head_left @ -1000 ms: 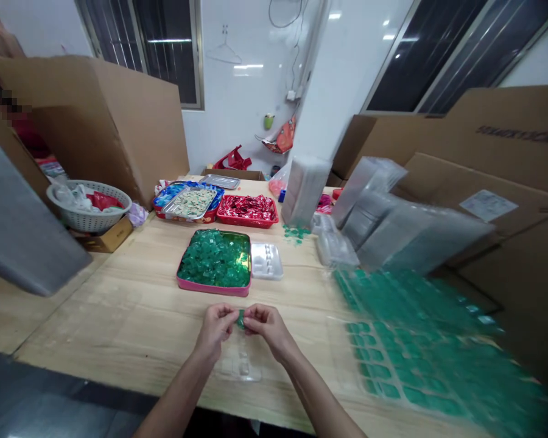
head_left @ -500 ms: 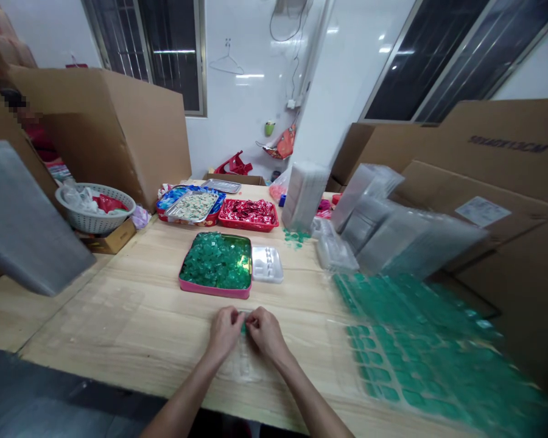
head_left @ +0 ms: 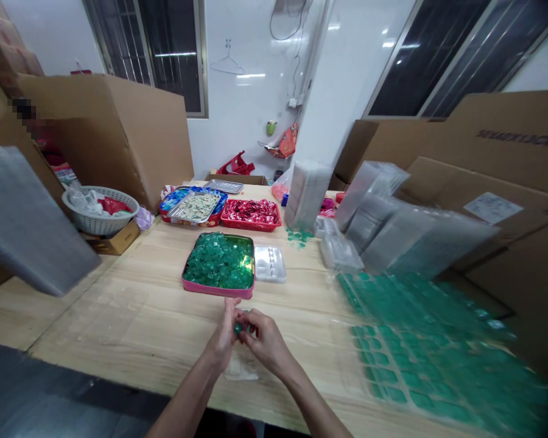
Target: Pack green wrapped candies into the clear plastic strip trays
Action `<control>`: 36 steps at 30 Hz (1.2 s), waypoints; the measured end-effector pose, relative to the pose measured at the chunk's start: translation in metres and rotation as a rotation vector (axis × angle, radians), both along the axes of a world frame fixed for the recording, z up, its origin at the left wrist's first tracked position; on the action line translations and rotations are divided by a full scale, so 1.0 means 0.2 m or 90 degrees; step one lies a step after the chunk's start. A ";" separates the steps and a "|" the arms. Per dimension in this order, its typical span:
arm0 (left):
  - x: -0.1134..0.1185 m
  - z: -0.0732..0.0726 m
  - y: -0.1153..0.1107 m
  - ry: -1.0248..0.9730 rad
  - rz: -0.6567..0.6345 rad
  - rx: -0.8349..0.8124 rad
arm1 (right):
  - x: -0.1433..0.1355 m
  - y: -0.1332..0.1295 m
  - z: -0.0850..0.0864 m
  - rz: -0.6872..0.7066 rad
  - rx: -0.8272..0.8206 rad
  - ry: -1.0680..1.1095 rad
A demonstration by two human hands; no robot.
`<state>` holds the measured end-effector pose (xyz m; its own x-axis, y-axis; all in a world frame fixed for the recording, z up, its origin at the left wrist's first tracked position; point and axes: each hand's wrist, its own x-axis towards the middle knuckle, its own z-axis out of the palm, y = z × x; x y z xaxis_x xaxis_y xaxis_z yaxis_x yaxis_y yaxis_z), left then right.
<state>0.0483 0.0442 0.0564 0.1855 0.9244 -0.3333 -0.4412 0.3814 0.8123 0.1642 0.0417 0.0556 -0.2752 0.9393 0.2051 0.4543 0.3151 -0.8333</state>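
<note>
My left hand (head_left: 223, 337) is turned on its edge above the front of the table, fingers curled round small green translucent pieces (head_left: 238, 328). Facing it, my right hand (head_left: 265, 342) pinches at one of these pieces, its fingertips close against the left palm. A clear plastic blister tray (head_left: 242, 368) lies flat on the table under both hands, partly covered by them. Just beyond stands a pink-rimmed tray (head_left: 217, 291) heaped with the same green pieces. Touching its right side is a small white moulded tray (head_left: 270, 264).
Filled green blister sheets (head_left: 406, 353) spread over the right side. Stacked clear trays (head_left: 402, 237) stand behind them. Red packets fill a red tray (head_left: 251, 216) at the back. A basket (head_left: 101, 213) and a grey stack (head_left: 31, 225) are on the left, near large cardboard boxes (head_left: 150, 134).
My left hand has turned palm inward and lifted slightly off the clear tray. My right hand has moved in to it, and green pieces now show between them. The view has shifted a little.
</note>
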 end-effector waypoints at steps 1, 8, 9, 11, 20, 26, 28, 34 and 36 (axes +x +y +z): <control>0.00 -0.01 -0.01 -0.014 0.000 -0.012 | 0.01 0.00 -0.01 -0.002 0.001 0.009; -0.06 -0.09 -0.04 -0.044 -0.071 -0.087 | 0.06 -0.04 -0.06 -0.017 -0.045 0.128; -0.07 -0.09 -0.04 -0.056 -0.063 -0.089 | 0.07 -0.04 -0.07 -0.018 -0.064 0.147; -0.07 -0.09 -0.05 -0.068 -0.041 -0.095 | 0.08 -0.05 -0.08 -0.019 -0.126 0.222; -0.03 0.01 0.00 -0.003 0.005 -0.027 | 0.09 0.00 -0.09 -0.083 -0.380 0.540; -0.02 -0.02 0.04 0.068 -0.021 0.002 | 0.11 0.03 -0.11 -0.068 -0.422 0.544; -0.02 -0.07 0.03 0.127 -0.015 0.010 | 0.12 0.03 -0.15 -0.072 -0.406 0.495; 0.00 -0.24 0.00 0.328 -0.002 0.087 | 0.11 0.02 -0.27 -0.101 -0.229 0.176; 0.00 -0.26 0.01 0.391 0.009 0.133 | 0.10 0.01 -0.28 -0.121 -0.165 0.045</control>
<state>0.0487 0.0458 0.0035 0.0058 0.9823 -0.1873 0.1232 0.1851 0.9750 0.1838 0.0438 0.0002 -0.0842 0.9958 -0.0346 0.4229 0.0042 -0.9062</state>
